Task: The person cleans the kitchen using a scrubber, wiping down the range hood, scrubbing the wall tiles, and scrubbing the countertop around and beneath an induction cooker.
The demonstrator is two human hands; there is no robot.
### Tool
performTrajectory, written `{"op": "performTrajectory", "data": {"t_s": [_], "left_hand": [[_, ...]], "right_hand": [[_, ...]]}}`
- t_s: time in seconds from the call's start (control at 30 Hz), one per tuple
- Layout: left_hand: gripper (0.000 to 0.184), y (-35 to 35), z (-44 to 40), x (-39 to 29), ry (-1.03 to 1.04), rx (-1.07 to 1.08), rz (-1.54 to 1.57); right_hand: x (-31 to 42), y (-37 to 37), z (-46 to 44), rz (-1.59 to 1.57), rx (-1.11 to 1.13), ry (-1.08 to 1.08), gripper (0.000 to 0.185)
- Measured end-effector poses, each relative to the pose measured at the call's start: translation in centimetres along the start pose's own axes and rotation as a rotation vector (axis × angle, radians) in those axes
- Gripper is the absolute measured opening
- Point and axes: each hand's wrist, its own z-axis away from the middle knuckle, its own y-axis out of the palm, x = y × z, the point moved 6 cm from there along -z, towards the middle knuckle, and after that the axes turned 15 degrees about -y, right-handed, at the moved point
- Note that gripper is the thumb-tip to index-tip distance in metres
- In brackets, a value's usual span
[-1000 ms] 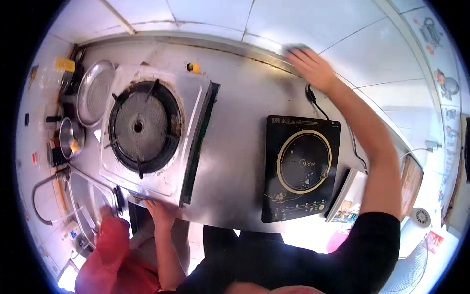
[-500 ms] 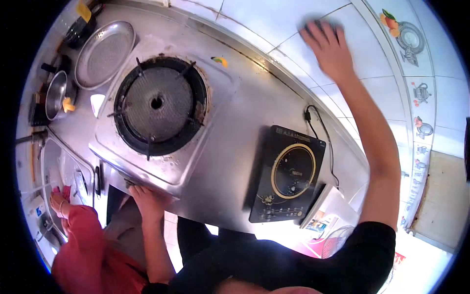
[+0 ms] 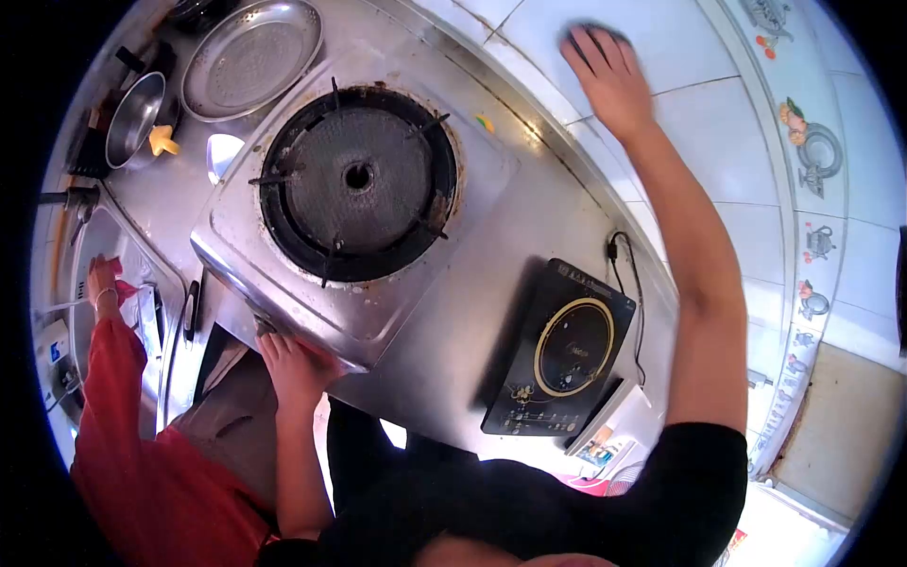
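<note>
On the white tiled wall [image 3: 680, 38], my right hand [image 3: 614, 90] lies with its fingers bent over a dark pad [image 3: 578, 32], pressing it to the tiles. Most of the pad is hidden under the fingers, so its exact kind does not show. My left hand [image 3: 295, 369] rests at the front edge of the steel gas stove [image 3: 378, 326], close to a small knob [image 3: 262, 324]. Its fingers are stretched out and hold nothing I can see. A large round burner [image 3: 357, 180] sits on the stove top.
A black induction cooker [image 3: 572, 350] with a cord [image 3: 641, 312] stands right of the stove. A metal tray [image 3: 253, 61], a pan [image 3: 135, 118] and a sink [image 3: 175, 283] are at left. Another person's hand [image 3: 101, 279], red-sleeved, is in the sink, near my left arm.
My view has shifted, so the stove sits further right. My right hand with the dark pad is higher and slightly left in view. The other person's hand reaches farther into the sink.
</note>
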Motion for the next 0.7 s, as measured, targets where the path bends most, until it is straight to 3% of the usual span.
{"op": "performTrajectory", "data": {"t_s": [0.03, 0.13, 0.23, 0.27, 0.3, 0.33, 0.4, 0.47, 0.5, 0.6, 0.63, 0.7], "left_hand": [[0.114, -0.3, 0.1, -0.1, 0.002, -0.012, 0.010], [0.114, -1.6, -0.4, -0.7, 0.018, 0.018, 0.035], [0.115, -1.6, -0.5, -1.1, -0.033, 0.085, -0.011], [0.115, -1.5, -0.4, -0.9, -0.043, 0.096, -0.028], [0.116, -1.2, -0.5, -0.9, -0.060, 0.102, -0.042], [0.116, -1.0, -0.6, -0.9, -0.042, 0.084, -0.013], [0.115, -0.4, -0.7, -0.5, -0.011, 0.045, 0.041], [0.114, -0.5, -0.7, -0.7, 0.022, 0.009, 0.113], [0.113, -1.1, -0.6, -0.8, 0.025, -0.006, 0.125], [0.109, -1.4, -0.7, -0.5, 0.001, 0.079, 0.117], [0.108, -1.0, -0.6, -0.5, -0.010, 0.122, 0.097], [0.105, -0.9, -1.0, -0.4, -0.007, 0.098, 0.070]], "right_hand": [[0.5, -0.1, -2.0, -0.104, -0.051, 0.118, 0.038], [4.6, 3.0, 3.2, -0.326, -0.058, 0.187, 0.038], [9.7, 4.1, 16.4, -0.522, 0.202, 0.285, 0.038], [11.1, 6.8, 22.7, -0.713, 0.278, 0.543, 0.034], [12.4, 8.5, 27.8, -0.741, 0.333, 0.579, 0.032], [13.1, 7.7, 28.2, -0.569, 0.449, 0.306, 0.038], [12.0, 7.8, 25.6, -0.883, 0.296, 0.880, 0.037], [11.9, 9.8, 20.9, -0.803, 0.174, 0.808, 0.030], [12.5, 10.0, 16.9, -0.518, 0.164, 0.278, 0.025], [11.5, 12.5, 6.7, -0.423, 0.052, 0.133, 0.024], [10.5, 15.0, 3.7, -0.574, -0.061, 0.314, 0.025], [9.4, 12.1, -6.7, -0.494, -0.123, 0.146, 0.022]]}}
